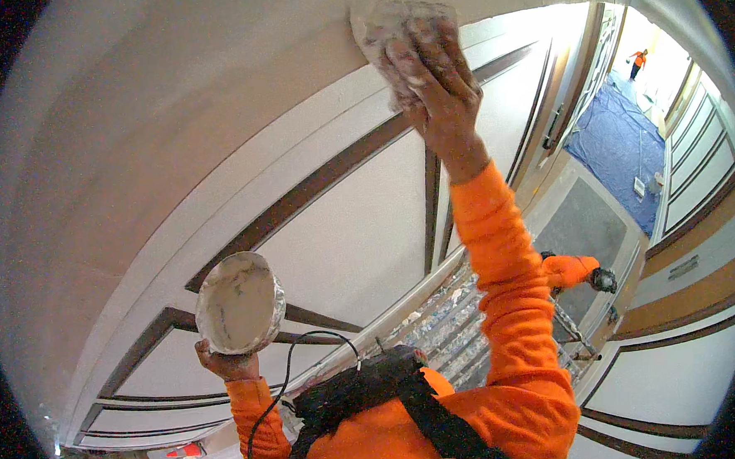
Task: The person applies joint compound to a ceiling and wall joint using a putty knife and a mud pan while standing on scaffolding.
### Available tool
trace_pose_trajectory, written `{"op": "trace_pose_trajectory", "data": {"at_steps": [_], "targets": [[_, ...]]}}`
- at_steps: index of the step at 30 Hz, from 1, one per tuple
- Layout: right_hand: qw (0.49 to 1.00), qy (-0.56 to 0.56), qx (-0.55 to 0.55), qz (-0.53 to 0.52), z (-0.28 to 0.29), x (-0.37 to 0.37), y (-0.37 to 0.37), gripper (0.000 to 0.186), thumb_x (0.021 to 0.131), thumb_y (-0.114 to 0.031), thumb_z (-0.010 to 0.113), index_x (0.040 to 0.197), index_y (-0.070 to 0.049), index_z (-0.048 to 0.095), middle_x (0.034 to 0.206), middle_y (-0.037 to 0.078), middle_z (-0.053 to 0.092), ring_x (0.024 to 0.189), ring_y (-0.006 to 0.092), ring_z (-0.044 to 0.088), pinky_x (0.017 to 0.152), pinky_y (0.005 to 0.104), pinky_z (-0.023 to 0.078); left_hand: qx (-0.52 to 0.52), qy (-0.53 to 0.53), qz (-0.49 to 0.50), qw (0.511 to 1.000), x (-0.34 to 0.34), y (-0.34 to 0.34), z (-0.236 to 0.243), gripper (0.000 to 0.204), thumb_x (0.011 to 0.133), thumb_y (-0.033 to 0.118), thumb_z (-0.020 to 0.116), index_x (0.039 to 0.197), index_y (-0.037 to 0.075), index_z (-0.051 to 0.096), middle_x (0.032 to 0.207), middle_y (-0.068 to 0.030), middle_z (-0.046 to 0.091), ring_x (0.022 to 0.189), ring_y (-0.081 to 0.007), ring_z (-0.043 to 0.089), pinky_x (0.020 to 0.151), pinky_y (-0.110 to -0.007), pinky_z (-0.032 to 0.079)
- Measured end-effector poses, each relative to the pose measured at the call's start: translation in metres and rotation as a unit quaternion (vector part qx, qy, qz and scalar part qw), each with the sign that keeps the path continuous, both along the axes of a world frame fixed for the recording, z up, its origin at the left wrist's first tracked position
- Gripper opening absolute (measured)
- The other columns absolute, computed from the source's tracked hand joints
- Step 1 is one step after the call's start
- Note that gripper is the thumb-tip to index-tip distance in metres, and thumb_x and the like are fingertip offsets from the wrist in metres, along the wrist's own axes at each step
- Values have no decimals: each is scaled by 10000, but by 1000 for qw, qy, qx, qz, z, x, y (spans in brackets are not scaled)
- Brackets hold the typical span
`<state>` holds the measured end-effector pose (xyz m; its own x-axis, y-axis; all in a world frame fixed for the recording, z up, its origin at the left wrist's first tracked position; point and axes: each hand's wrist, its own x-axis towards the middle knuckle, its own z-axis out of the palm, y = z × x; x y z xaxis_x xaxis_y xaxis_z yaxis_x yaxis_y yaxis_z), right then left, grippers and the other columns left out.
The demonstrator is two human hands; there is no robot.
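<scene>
My right hand (428,81), its fingers coated in whitish paste, is raised at the top of the view. It grips a flat, paste-smeared piece (369,22), pressed against the smooth pale ceiling (233,49) by the wall trim. Whether that piece is a scraper or a cloth, I cannot tell. Lower left, my left hand (225,363) supports a round bowl (240,307) from below and behind. Pale plaster-like paste covers the bowl's inside, with darker streaks. The bowl is tilted so that its opening faces me, and some of my left fingers are hidden behind it.
Under me is a paint-spattered slatted platform (448,342). Right of it, a person in orange (573,273) is close to a metal frame (586,351). Panelled walls with dark trim (342,222) run alongside. Farther off, a blue sheet (616,137) covers the floor, with another person (638,64) beyond.
</scene>
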<state>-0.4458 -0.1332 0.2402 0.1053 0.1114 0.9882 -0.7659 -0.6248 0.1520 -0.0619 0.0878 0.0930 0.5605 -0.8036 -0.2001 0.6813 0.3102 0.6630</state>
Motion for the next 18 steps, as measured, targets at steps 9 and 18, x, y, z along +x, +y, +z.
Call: {"op": "trace_pose_trajectory", "data": {"at_steps": [9, 18], "targets": [[949, -287, 115, 71, -29, 2, 19, 492, 811, 30, 429, 1297, -41, 416, 984, 42, 567, 921, 96, 527, 801, 237, 477, -27, 22, -43, 998, 2, -4, 7, 636, 678, 391, 493, 1237, 89, 458, 1244, -114, 490, 1121, -314, 476, 928, -491, 388], [959, -264, 104, 23, 23, 73, 37, 664, 593, 82, 409, 1248, -21, 433, 1290, 214, 424, 1229, 408, 344, 1051, 500, 233, -12, 0, -56, 998, -3, -17, 9, 687, 650, 402, 541, 1250, 81, 445, 1261, -117, 474, 1127, -317, 470, 922, -486, 400]]}}
